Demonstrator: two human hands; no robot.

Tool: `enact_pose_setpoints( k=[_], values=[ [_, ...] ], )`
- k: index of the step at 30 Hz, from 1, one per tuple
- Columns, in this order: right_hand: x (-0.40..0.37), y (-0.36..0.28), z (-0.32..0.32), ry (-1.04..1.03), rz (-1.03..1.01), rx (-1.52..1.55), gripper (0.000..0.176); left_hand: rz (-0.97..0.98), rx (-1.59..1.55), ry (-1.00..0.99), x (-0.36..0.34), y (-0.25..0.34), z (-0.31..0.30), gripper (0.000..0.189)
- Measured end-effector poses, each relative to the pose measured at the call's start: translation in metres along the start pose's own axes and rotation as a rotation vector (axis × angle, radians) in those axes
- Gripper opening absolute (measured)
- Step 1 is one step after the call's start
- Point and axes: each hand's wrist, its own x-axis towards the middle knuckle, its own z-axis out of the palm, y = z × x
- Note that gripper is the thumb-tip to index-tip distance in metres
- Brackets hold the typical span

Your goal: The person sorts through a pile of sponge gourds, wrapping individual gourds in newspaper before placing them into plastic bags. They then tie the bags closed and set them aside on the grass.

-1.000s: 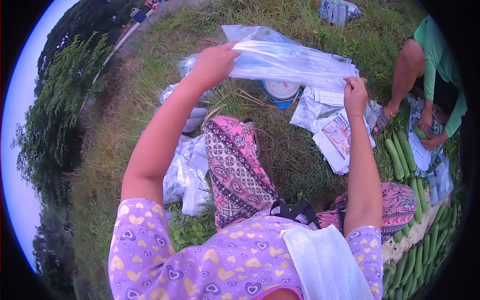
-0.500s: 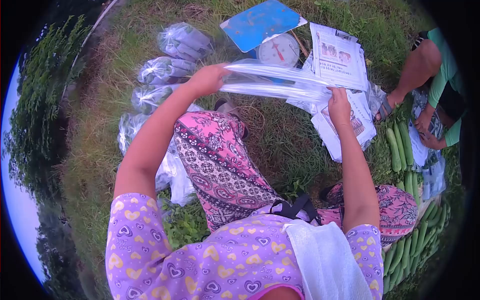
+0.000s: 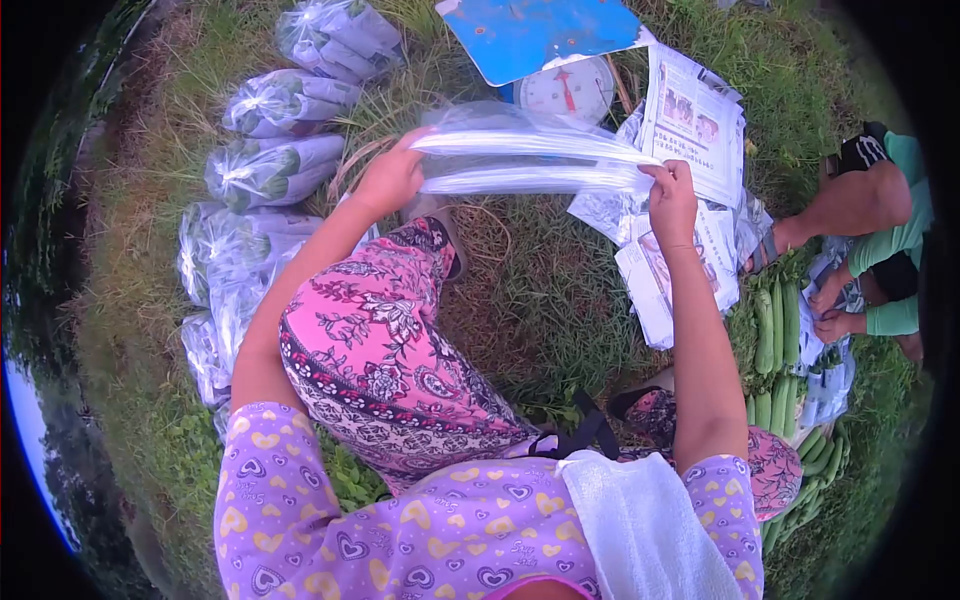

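Note:
A clear plastic bag [image 3: 540,150] is stretched wide between both hands, above the grass. My left hand [image 3: 393,175] is closed on its left end, and my right hand [image 3: 670,200] pinches its right end. Behind the bag stands a scale with a round dial [image 3: 565,92] and a blue tray [image 3: 545,35]. Printed newspaper sheets [image 3: 695,120] lie just beyond and beside my right hand. To the left of my left hand, plastic-wrapped bundles of green vegetables [image 3: 275,170] rest in a row on the grass.
At the right, another person's hands [image 3: 835,310] touch paper beside long green vegetables [image 3: 778,325]. More of these vegetables [image 3: 815,470] are piled at the lower right. That person's sandalled foot [image 3: 765,250] is next to the newspapers. My patterned trouser leg [image 3: 380,340] is bent below the bag.
The view has shifted, so the wrapped bundles appear further left. Both hands still hold the stretched bag, with my left hand slightly further left and lower in view.

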Motion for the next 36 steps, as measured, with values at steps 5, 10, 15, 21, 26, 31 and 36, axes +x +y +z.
enact_pose_setpoints(
  k=[5,10,15,21,26,31,36],
  values=[
    [-0.044,0.039,0.058,-0.119,0.134,-0.015,0.022,0.002,-0.066,-0.435,-0.017,-0.026,0.045,0.050],
    [-0.068,0.057,0.074,-0.233,0.239,0.019,0.019,0.174,0.024,-0.739,-0.024,-0.018,0.058,0.063],
    [-0.071,0.067,0.075,-0.150,0.178,0.046,0.018,0.240,0.082,-0.672,-0.021,-0.005,0.056,0.067],
    [-0.055,0.065,0.069,-0.285,0.014,0.129,0.020,0.243,0.075,-0.680,-0.022,-0.009,0.054,0.052],
    [-0.017,0.065,0.019,-0.365,-0.072,0.019,0.016,0.057,-0.113,-0.412,-0.024,-0.023,0.049,0.040],
    [0.017,0.061,-0.098,-0.536,-0.193,-0.168,0.013,-0.295,-0.457,-0.143,-0.038,-0.063,0.038,0.035],
    [0.000,0.047,-0.275,-0.564,-0.113,-0.374,0.016,-0.597,-0.947,-0.177,-0.055,-0.013,-0.007,0.051]
  ],
)
